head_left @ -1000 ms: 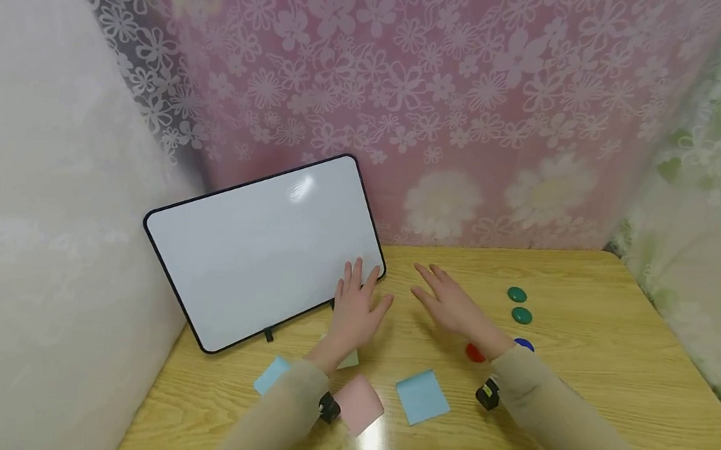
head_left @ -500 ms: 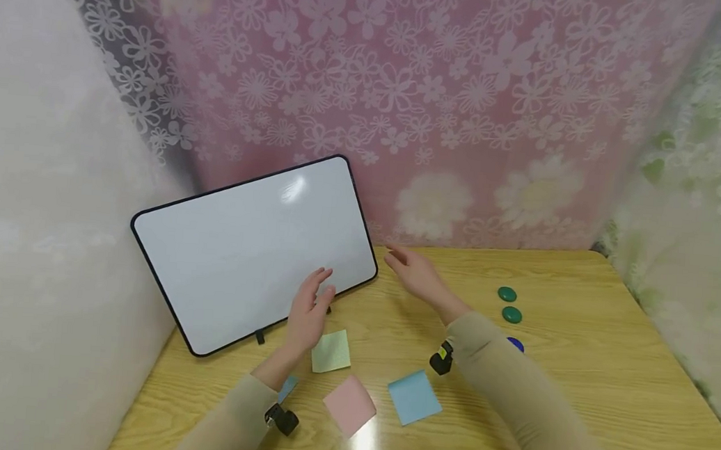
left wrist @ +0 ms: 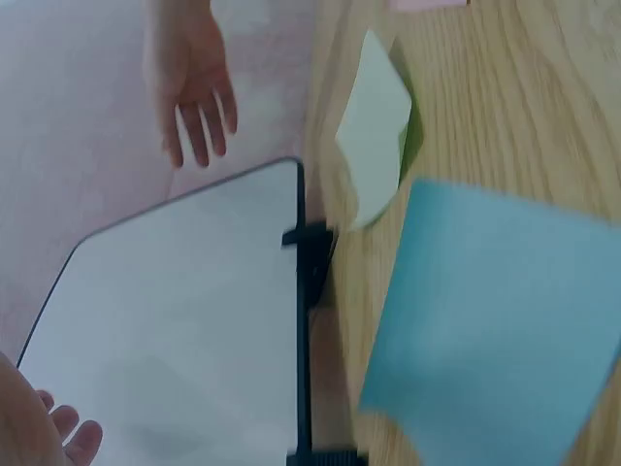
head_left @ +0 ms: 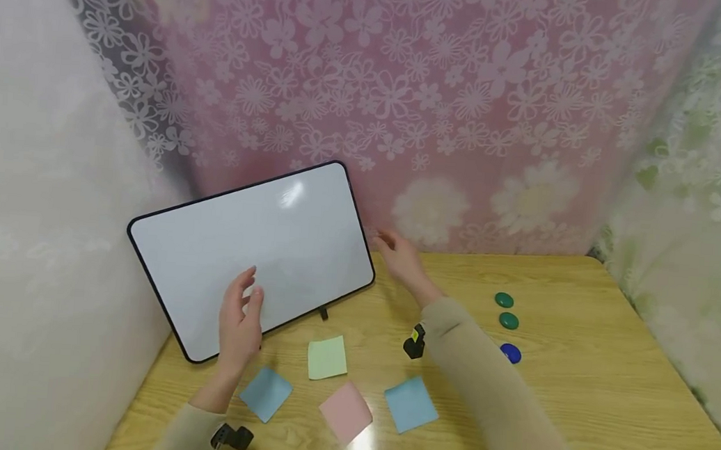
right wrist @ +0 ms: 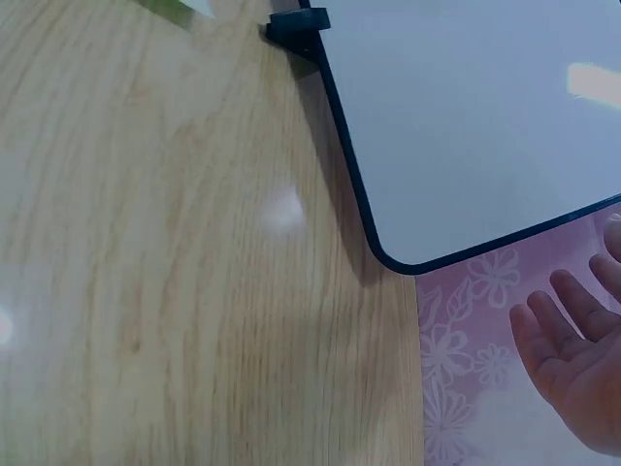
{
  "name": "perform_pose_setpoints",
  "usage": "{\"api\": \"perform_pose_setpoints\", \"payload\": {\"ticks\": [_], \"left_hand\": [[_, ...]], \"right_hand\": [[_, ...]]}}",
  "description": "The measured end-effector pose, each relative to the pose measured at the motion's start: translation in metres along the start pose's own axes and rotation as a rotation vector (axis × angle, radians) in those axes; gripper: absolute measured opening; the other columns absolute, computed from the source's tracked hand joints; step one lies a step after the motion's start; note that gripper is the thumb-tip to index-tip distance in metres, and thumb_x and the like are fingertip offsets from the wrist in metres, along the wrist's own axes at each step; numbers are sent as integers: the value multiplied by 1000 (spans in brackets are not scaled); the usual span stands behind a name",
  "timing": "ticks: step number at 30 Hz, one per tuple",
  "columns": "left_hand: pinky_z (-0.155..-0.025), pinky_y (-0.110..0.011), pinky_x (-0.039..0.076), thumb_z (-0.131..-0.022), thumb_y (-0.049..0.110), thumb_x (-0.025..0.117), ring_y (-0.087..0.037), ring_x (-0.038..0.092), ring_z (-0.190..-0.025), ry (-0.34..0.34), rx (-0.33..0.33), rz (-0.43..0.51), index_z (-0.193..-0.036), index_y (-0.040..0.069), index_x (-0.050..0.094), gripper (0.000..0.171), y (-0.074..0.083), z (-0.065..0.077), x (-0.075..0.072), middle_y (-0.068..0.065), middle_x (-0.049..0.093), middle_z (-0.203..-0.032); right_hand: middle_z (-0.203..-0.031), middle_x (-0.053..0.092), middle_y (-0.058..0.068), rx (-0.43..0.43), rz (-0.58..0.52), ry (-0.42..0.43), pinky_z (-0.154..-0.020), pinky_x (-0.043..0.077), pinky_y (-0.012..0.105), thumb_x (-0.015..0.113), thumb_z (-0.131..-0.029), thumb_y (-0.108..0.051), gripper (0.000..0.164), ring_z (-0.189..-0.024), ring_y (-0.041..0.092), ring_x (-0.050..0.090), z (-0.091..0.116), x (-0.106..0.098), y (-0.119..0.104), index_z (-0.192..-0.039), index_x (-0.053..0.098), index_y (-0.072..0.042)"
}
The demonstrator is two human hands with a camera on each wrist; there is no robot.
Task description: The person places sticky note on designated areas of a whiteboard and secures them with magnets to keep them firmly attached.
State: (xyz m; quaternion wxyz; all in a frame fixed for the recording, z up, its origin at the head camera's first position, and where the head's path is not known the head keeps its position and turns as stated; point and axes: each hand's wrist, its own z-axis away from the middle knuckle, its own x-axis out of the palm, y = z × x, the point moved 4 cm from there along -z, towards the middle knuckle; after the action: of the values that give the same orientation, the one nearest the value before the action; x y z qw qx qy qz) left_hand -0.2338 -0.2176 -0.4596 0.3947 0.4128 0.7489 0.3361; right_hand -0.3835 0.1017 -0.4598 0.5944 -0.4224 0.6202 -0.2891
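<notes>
A whiteboard (head_left: 258,253) with a thin black frame leans at the back left of the table, held on small black feet (head_left: 323,313). In front of its lower left part is my left hand (head_left: 240,325), fingers loosely bent and holding nothing. My right hand (head_left: 400,259) is beside the board's right edge, also without anything in it. The right wrist view shows that right hand (right wrist: 572,354) palm up with spread fingers, apart from the frame. At the bottom left corner of the left wrist view, part of the left hand (left wrist: 39,427) overlaps the board.
On the wooden table (head_left: 576,379) lie a green sticky note (head_left: 327,357), a pink one (head_left: 346,412) and two blue ones, left (head_left: 265,394) and right (head_left: 411,404). Two green discs (head_left: 506,310) and a blue disc (head_left: 511,353) sit right of my right sleeve. A floral curtain (head_left: 443,119) hangs behind.
My left hand has moved left across the board's front, uncovering the green and left blue notes. My right hand has moved left to the board's right edge; its sleeve now hides a red disc.
</notes>
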Motion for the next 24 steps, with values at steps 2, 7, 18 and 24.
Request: {"api": "perform_pose_setpoints", "payload": {"ticks": [2,7,18,24], "left_hand": [[-107,-45,41,-115,23,51,-30,45,-144,67,17,-29,-160,5,45,49,-5,-1,-17,-11,46,-161],[-111,-49,37,-112,14,56,-31,39,-146,221,51,-106,-159,2,45,51,-14,-2,-53,-14,42,-162],[-127,-52,12,-106,11,63,-32,12,-159,379,10,-162,-165,5,34,66,-31,11,-95,-16,17,-173],[-129,-51,14,-111,26,57,-24,14,-160,372,-253,13,-173,19,11,77,-47,19,-96,-6,15,-176]], "right_hand": [[-155,57,13,8,-3,-11,-116,44,54,51,-116,-35,52,-145,36,49,-4,2,-1,-162,47,-12],[-157,54,14,23,-12,-40,-117,42,54,50,-116,-32,51,-146,37,47,-12,5,-4,-162,46,-11],[-158,53,16,30,-18,-48,-115,46,49,49,-117,-26,50,-143,35,52,-27,19,-14,-163,45,-8],[-159,52,16,93,-56,-27,-117,45,47,49,-117,-25,50,-146,33,49,-32,28,-16,-163,44,-6]]}}
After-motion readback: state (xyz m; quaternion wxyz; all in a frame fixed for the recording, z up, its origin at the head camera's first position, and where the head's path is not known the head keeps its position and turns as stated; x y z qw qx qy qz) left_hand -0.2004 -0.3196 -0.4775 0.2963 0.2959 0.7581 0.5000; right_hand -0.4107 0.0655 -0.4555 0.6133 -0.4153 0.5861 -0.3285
